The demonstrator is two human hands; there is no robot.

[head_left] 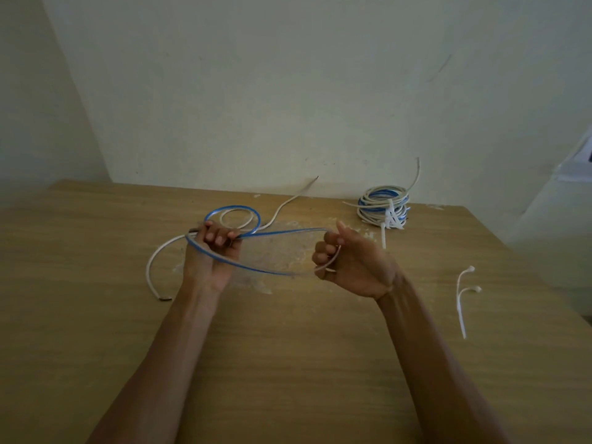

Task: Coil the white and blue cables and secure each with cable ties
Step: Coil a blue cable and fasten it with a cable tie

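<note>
My left hand grips a blue cable above the middle of the wooden table. The cable forms a small loop behind that hand and a long blurred loop stretching right to my right hand, whose curled fingers hold its far bend. A loose white cable lies on the table, curving from the front left, behind my left hand, into a small ring and on toward the wall. Two white cable ties lie at the right.
A finished coil of white and blue cables, bound with white ties, sits at the back right near the wall. Pale scuffs mark the table's middle. The wall runs along the table's far edge, and a white ledge shows at the far right.
</note>
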